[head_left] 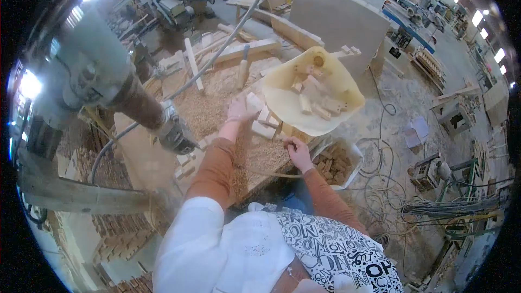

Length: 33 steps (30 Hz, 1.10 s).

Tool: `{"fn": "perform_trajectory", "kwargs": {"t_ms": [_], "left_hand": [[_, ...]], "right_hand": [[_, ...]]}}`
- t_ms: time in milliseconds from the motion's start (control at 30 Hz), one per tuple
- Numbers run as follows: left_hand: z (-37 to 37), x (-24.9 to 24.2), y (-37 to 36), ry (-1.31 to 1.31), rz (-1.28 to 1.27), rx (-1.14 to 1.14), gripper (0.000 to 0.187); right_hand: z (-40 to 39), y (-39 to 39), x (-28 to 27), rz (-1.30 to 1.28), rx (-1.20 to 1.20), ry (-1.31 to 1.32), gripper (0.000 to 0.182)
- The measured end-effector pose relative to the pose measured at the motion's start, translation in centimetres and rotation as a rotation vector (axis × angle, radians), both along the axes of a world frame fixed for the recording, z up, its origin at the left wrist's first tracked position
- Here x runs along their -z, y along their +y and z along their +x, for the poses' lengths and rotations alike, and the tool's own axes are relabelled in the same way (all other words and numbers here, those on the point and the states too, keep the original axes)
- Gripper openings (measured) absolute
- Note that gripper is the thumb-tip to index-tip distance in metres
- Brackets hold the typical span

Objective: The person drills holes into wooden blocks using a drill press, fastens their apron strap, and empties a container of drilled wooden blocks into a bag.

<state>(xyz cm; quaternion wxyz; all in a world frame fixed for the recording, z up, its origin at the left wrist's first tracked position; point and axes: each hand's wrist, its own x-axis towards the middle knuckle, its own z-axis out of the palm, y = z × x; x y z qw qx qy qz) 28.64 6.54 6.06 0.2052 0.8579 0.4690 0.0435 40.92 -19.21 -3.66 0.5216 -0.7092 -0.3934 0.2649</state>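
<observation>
My left hand (239,109) reaches over the sawdust-covered worktable (255,163) and is closed on a pale wooden block (253,102). Several more wooden blocks (263,129) lie just to the right of that hand. My right hand (299,153) is near the table's right edge with its fingers curled together; what they hold, if anything, is too small to tell. Beyond it, a cream plastic basin (347,78) contains loose wooden blocks, some with drilled holes. Left of my left arm, a machine spindle (176,133) points down toward another group of blocks (186,167).
A white sack (355,165) of wood pieces stands below the basin. A hose (217,51) arches over the table. Behind my left hand lie a handled tool (243,70) and wood strips (192,64). Cables (388,168) coil on the floor at right.
</observation>
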Motion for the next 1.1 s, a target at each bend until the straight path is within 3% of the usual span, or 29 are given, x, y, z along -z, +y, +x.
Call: {"fn": "perform_trajectory", "kwargs": {"t_ms": [167, 267, 333, 367, 500, 567, 600, 667, 700, 867, 933, 1000, 1067, 1100], "left_hand": [[0.1, 3.0, -0.2, -0.172, 0.047, -0.017, 0.113], [-0.5, 2.1, -2.7, -0.376, 0.056, 0.024, 0.105], [-0.1, 3.5, -3.1, -0.423, 0.128, 0.009, 0.093], [-0.3, 4.5, -3.1, -0.321, 0.455, 0.172, 0.09], [-2.0, -1.5, -4.5, -0.464, 0.613, 0.331, 0.097], [-2.7, -1.5, -4.0, -0.651, -0.745, -0.004, 0.097], [-3.3, -1.5, -4.6, -0.646, -0.756, -0.028, 0.097], [-4.6, -2.7, -6.8, -1.017, -1.036, 0.02, 0.092], [-5.2, -5.5, -9.0, -1.036, -0.972, -0.038, 0.095], [-7.3, -5.8, -12.7, -1.201, -0.876, 0.068, 0.109], [-8.1, -6.4, -14.1, -1.229, -0.683, 0.155, 0.1], [-9.3, -6.9, -14.9, -1.164, -0.606, 0.202, 0.1], [-10.8, -5.8, -15.5, -0.806, -0.07, 0.277, 0.103], [-11.5, -6.9, -16.4, -0.769, -0.306, 0.197, 0.1]], "right_hand": [[-0.6, -0.2, -1.5, 0.043, 0.023, -0.015, 0.022], [-0.5, -0.2, -0.9, -0.007, 0.014, -0.003, 0.024], [-0.5, 0.0, -0.1, 0.117, 0.03, -0.08, 0.023], [-0.3, 0.1, 0.1, 0.072, 0.025, -0.014, 0.022], [-0.2, -0.1, -1.6, 0.003, 0.024, -0.043, 0.022], [-0.2, 0.1, 0.8, 0.067, 0.06, -0.126, 0.023], [-0.3, -0.1, 1.0, 0.051, 0.045, -0.114, 0.023], [-0.2, 0.2, 0.9, 0.119, 0.021, -0.07, 0.024], [-0.3, 0.3, 0.9, 0.131, 0.026, -0.065, 0.024], [0.3, 0.7, 1.6, 0.13, 0.033, -0.045, 0.023], [-0.6, 0.3, -2.9, 0.07, 0.014, 0.037, 0.022], [-1.5, 0.1, -5.8, 0.14, -0.029, 0.499, 0.026], [-2.8, -0.9, -11.0, 0.032, -0.086, 0.637, 0.033], [-3.2, -1.0, -12.2, -0.001, -0.229, 0.717, 0.033]]}}
